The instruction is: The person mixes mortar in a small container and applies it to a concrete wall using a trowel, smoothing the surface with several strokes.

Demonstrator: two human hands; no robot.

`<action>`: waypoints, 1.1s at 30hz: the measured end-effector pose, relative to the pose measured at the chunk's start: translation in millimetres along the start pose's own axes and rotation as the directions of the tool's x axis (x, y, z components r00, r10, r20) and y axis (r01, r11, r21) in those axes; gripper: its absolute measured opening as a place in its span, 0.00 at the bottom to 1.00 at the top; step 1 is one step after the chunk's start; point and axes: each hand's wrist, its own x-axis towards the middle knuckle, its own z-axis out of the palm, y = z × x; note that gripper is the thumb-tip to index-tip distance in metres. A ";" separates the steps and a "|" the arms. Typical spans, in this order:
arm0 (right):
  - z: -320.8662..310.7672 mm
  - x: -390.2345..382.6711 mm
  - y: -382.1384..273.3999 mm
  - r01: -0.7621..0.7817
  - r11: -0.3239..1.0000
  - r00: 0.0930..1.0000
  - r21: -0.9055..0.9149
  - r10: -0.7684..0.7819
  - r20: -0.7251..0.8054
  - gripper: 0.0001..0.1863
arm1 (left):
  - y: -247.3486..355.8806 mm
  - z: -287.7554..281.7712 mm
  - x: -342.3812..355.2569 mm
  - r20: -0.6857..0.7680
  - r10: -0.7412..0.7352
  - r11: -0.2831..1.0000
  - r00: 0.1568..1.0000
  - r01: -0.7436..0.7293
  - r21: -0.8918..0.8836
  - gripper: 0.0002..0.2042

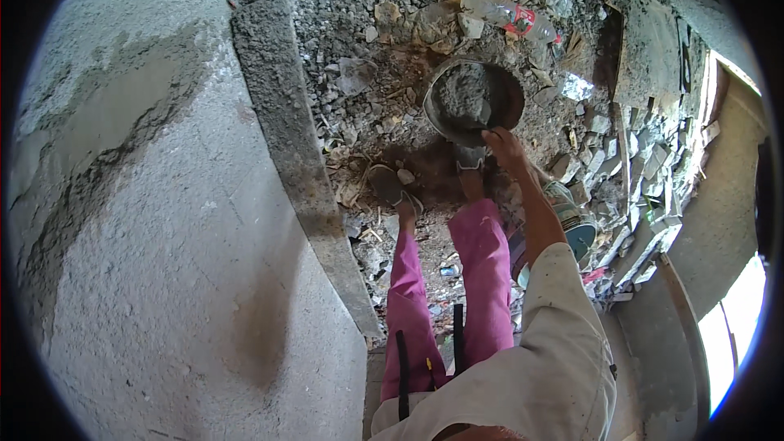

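A round dark bucket (516, 98) stands on the rubble in front of my feet, with wet grey mortar (467, 91) inside. My right hand (505, 149) reaches down to the bucket's near right rim, its fingers closed. They grip what looks like a trowel (469, 124), whose dark blade lies low in the mortar; the handle is mostly hidden by the hand. My left hand is out of view. To the left rises a rough grey wall (188, 220) with a fresh, darker patch of mortar (114, 118) on its upper part.
A plastic bottle (510, 15) with a red label lies beyond the bucket. A mortar-crusted board (282, 106) runs along the wall's foot. Right of my legs a container (578, 233) lies tilted. Broken tile and stone (645, 171) are heaped farther right, and rubble covers the floor.
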 end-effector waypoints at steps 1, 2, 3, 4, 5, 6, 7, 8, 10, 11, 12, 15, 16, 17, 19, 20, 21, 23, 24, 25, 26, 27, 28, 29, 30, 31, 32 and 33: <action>-2.3 -12.8 10.5 0.006 1.000 1.000 0.017 -0.006 -0.010 0.29 | 1.8 0.0 1.3 -0.019 -0.009 1.000 1.000 0.009 -0.003 0.41; -4.5 -27.2 19.5 0.083 0.993 0.994 0.083 -0.076 -0.084 0.24 | 0.8 0.6 1.1 -0.023 0.011 1.000 1.000 -0.011 -0.013 0.40; -7.2 -42.2 24.7 0.164 0.977 0.977 0.135 -0.142 -0.162 0.21 | 0.5 -0.1 -1.6 -0.022 0.029 0.999 0.999 -0.030 -0.023 0.40; -8.3 -60.3 21.6 0.179 0.974 0.973 0.140 -0.154 -0.171 0.21 | -3.0 -6.4 -2.6 -0.003 -0.001 0.998 1.000 0.001 -0.064 0.41; -10.6 -78.8 17.5 0.156 0.969 0.981 0.189 -0.130 -0.145 0.20 | -8.8 -6.4 -9.2 -0.009 -0.020 0.998 1.000 0.019 -0.063 0.41; -9.5 -99.6 9.2 0.136 0.962 0.987 0.238 -0.112 -0.113 0.19 | -18.8 -1.7 -15.9 0.007 -0.001 0.993 1.000 0.002 -0.117 0.41; -13.5 -113.1 29.0 0.385 0.922 0.895 0.036 -0.363 -0.261 0.18 | -16.6 7.3 -16.2 0.012 0.007 0.982 1.000 -0.004 -0.190 0.41; -16.4 -132.6 25.8 0.409 0.912 0.875 -0.023 -0.399 -0.274 0.18 | -8.8 14.0 -12.2 -0.072 0.018 0.977 0.997 -0.033 -0.209 0.37; -13.1 -183.0 -18.2 0.297 0.955 0.942 0.011 -0.291 -0.166 0.16 | -13.5 13.9 -21.8 -0.136 0.032 0.963 0.990 -0.066 -0.260 0.35; -15.1 -208.7 -25.3 0.440 0.892 0.828 -0.106 -0.448 -0.337 0.17 | -6.0 18.2 -18.5 -0.155 -0.003 0.937 0.988 -0.052 -0.346 0.36; -19.8 -253.7 -76.9 0.529 0.848 0.812 0.034 -0.494 -0.312 0.17 | -14.0 13.5 -18.5 -0.160 -0.025 0.891 0.987 -0.051 -0.451 0.36; -17.3 -319.4 -138.6 0.398 0.806 0.872 0.439 -0.481 0.094 0.21 | -52.8 -16.5 1.4 -0.138 -0.034 0.809 0.990 -0.054 -0.585 0.34; -5.5 -346.9 -184.6 0.461 0.768 0.817 0.444 -0.563 0.125 0.21 | -83.6 -36.1 -3.3 -0.115 -0.013 0.840 0.993 -0.051 -0.540 0.33; -9.1 -387.3 -226.0 0.539 0.663 0.754 0.520 -0.654 0.054 0.22 | -103.8 -53.8 3.0 -0.144 -0.081 0.859 0.986 -0.004 -0.512 0.33; 8.7 -439.5 -293.0 0.561 0.580 0.708 0.591 -0.706 0.019 0.22 | -117.1 -56.8 -11.7 -0.093 -0.224 0.855 0.970 0.149 -0.497 0.33; 22.7 -461.5 -332.2 0.521 0.593 0.716 0.614 -0.695 0.064 0.23 | -139.7 -57.0 -21.6 -0.085 -0.339 0.819 0.937 0.250 -0.517 0.30; 10.1 -495.2 -371.0 0.476 0.531 0.675 0.701 -0.732 0.096 0.23 | -155.3 -63.2 -19.4 -0.097 -0.382 0.796 0.919 0.274 -0.539 0.30; 6.6 -555.2 -440.3 0.355 0.465 0.592 0.811 -0.783 0.190 0.21 | -194.2 -64.8 -41.1 -0.040 -0.616 0.727 0.787 0.548 -0.414 0.29; 7.6 -581.3 -472.7 0.304 0.438 0.540 0.846 -0.811 0.225 0.18 | -216.7 -65.1 -58.0 -0.046 -0.623 0.726 0.780 0.556 -0.405 0.29; 9.0 -602.1 -501.9 0.239 0.372 0.465 0.897 -0.855 0.231 0.17 | -239.8 -66.1 -77.3 -0.062 -0.675 0.718 0.735 0.635 -0.284 0.29; 1.9 -621.3 -528.9 0.184 0.295 0.391 0.937 -0.897 0.206 0.17 | -250.7 -62.8 -88.7 -0.086 -0.730 0.680 0.678 0.709 -0.185 0.29; -2.9 -644.5 -551.9 0.192 0.277 0.372 0.942 -0.908 0.191 0.17 | -262.2 -60.8 -100.2 -0.105 -0.741 0.670 0.663 0.718 -0.189 0.29; -3.3 -670.5 -571.0 0.228 0.182 0.368 0.956 -0.926 0.088 0.17 | -277.3 -61.0 -117.2 -0.087 -0.748 0.664 0.658 0.743 -0.089 0.29; -16.3 -693.2 -588.7 0.294 0.070 0.363 0.953 -0.931 -0.044 0.18 | -276.4 -55.0 -122.9 -0.061 -0.767 0.641 0.639 0.767 -0.024 0.30; -22.3 -708.9 -606.1 0.401 -0.017 0.320 0.916 -0.934 -0.158 0.20 | -276.1 -48.7 -129.3 -0.045 -0.779 0.627 0.626 0.779 -0.008 0.31; -27.9 -723.6 -623.7 0.503 -0.104 0.265 0.858 -0.927 -0.267 0.22 | -272.5 -42.0 -130.4 -0.049 -0.790 0.613 0.611 0.790 -0.019 0.31; -31.2 -737.8 -642.5 0.592 -0.168 0.255 0.788 -0.889 -0.381 0.23 | -269.3 -35.8 -131.9 -0.040 -0.781 0.625 0.624 0.780 -0.026 0.31; -34.0 -750.4 -662.0 0.645 -0.253 0.212 0.721 -0.847 -0.487 0.25 | -268.4 -30.0 -133.9 -0.031 -0.770 0.639 0.638 0.769 -0.030 0.32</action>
